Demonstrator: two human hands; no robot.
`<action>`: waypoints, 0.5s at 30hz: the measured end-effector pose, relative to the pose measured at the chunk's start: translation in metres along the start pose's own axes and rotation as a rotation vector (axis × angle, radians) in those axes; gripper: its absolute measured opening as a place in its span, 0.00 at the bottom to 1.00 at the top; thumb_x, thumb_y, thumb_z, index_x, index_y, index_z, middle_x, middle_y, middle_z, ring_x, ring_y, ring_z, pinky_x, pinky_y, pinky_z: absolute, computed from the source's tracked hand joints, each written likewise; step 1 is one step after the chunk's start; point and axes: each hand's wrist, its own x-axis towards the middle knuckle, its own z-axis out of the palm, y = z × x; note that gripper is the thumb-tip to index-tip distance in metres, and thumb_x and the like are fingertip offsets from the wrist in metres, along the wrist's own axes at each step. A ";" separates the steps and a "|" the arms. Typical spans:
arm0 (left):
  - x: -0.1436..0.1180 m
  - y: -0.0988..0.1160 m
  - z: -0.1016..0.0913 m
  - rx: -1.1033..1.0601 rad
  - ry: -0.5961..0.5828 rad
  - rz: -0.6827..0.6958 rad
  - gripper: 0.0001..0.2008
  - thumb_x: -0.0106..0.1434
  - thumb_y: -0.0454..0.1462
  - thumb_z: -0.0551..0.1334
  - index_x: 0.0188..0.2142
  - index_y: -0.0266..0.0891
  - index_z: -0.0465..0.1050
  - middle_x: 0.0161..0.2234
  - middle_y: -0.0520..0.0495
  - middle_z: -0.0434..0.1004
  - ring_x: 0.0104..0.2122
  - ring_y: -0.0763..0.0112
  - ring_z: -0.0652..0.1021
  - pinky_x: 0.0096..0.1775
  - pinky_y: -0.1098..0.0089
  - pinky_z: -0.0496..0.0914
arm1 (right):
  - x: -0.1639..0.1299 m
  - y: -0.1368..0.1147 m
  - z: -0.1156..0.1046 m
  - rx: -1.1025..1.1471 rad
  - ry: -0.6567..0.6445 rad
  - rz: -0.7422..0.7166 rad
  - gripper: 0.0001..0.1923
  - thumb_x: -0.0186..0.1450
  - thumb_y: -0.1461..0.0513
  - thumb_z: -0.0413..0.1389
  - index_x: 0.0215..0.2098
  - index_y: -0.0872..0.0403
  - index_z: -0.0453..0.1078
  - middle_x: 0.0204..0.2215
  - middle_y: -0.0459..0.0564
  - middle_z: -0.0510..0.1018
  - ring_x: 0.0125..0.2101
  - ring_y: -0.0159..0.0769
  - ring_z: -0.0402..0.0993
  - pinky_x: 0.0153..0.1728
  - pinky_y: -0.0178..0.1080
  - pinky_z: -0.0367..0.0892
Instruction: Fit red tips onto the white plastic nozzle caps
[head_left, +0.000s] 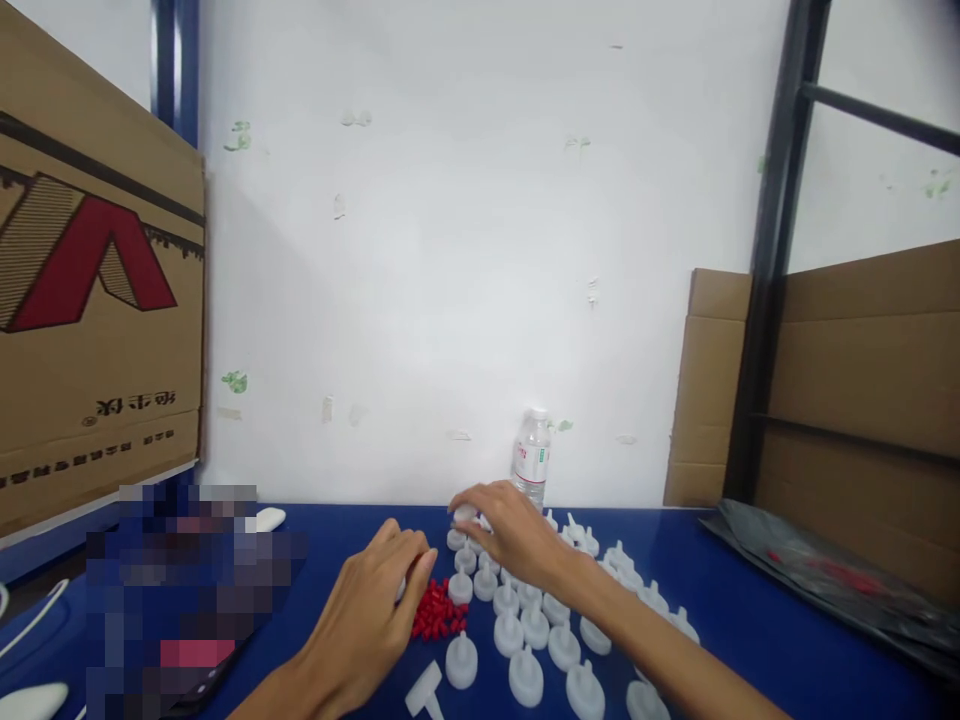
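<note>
My right hand reaches to the far side of the group, its thumb and fingers closed on a white plastic nozzle cap. My left hand is curled beside the red pile, and a small bit of a white piece shows between its thumb and fingers; most of it is hidden. Small red tips lie heaped just right of my left hand. Several white nozzle caps stand spout up under and around my right forearm. One white nozzle cap lies on its side near the front.
The blue tabletop meets a white wall. A water bottle stands at the back. On the left are a large cardboard box and a pixelated dark item. A dark plastic bag with red pieces lies at the right.
</note>
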 end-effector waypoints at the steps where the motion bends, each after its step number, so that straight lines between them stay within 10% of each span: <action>1: 0.001 -0.002 0.003 0.025 -0.037 -0.002 0.17 0.75 0.41 0.46 0.31 0.43 0.66 0.31 0.50 0.71 0.34 0.62 0.70 0.38 0.64 0.64 | -0.001 -0.006 0.003 0.035 -0.046 -0.020 0.09 0.70 0.59 0.58 0.48 0.49 0.72 0.41 0.45 0.83 0.42 0.36 0.80 0.52 0.42 0.67; 9: -0.006 -0.015 0.019 0.081 -0.201 -0.086 0.19 0.74 0.35 0.45 0.31 0.41 0.70 0.38 0.44 0.72 0.39 0.61 0.72 0.44 0.60 0.67 | -0.011 -0.019 0.009 0.268 -0.417 0.039 0.22 0.78 0.54 0.38 0.62 0.45 0.66 0.61 0.51 0.72 0.67 0.48 0.57 0.64 0.62 0.47; 15: -0.007 -0.023 0.025 0.040 -0.217 -0.075 0.16 0.72 0.32 0.49 0.42 0.42 0.76 0.41 0.44 0.75 0.42 0.59 0.72 0.47 0.60 0.67 | -0.003 -0.004 0.000 0.109 -0.356 0.080 0.25 0.78 0.54 0.34 0.52 0.49 0.72 0.49 0.51 0.80 0.56 0.43 0.70 0.60 0.55 0.56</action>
